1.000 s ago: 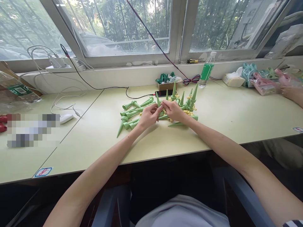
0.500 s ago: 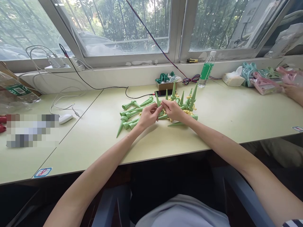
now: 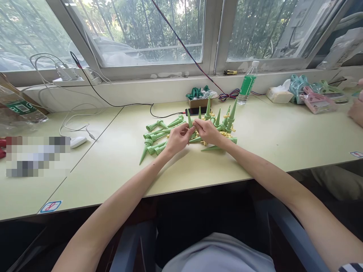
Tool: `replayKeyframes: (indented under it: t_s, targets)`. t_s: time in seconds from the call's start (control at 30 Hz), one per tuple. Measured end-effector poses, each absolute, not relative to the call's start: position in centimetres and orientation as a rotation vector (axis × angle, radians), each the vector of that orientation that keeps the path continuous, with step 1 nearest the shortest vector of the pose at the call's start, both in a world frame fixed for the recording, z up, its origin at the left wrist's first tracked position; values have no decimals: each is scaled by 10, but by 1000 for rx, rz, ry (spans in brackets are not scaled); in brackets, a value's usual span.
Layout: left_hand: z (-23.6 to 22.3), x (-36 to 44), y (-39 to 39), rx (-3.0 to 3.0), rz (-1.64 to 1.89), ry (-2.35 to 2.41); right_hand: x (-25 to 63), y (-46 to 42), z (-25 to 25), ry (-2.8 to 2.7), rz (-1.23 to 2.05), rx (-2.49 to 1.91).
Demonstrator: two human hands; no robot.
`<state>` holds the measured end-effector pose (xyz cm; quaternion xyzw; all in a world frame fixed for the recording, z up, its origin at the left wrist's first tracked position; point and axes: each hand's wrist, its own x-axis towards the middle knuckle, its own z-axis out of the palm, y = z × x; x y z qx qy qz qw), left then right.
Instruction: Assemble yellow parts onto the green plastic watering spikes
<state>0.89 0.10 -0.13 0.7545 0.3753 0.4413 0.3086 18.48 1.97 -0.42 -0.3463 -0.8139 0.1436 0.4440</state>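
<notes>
My left hand (image 3: 178, 141) has its fingers closed around a green plastic watering spike (image 3: 190, 118), held upright with its point up. My right hand (image 3: 209, 132) is closed, its fingertips pinched against the spike's side beside my left fingers. Any small piece inside that pinch is hidden. Left of my hands lie several loose green watering spikes (image 3: 155, 136) on their sides. To the right, more spikes (image 3: 232, 114) stand point up, with yellow valves (image 3: 226, 134) around their bases. One spike (image 3: 212, 148) lies just below my right wrist.
Behind the spikes are a phone (image 3: 195, 111) on a cable and a small box (image 3: 198, 102). A water bottle (image 3: 247, 85), tissue pack (image 3: 280, 93) and bagged pastel clips (image 3: 317, 100) stand rightward. Another person's hand (image 3: 356, 111) is at the far right. White cables (image 3: 76, 115) lie left.
My hands and the spike stay almost in place. At the far right, the other person's hand has moved rightward, and a pink bagged item has left its spot beside the clips.
</notes>
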Motion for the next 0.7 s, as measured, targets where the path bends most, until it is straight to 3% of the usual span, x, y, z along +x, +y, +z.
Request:
replayKeyframes:
  t_s: [0.7]
  targets:
    - [3,12,-3,1971,1176,1016,184,17,-1,-2021,367,-888]
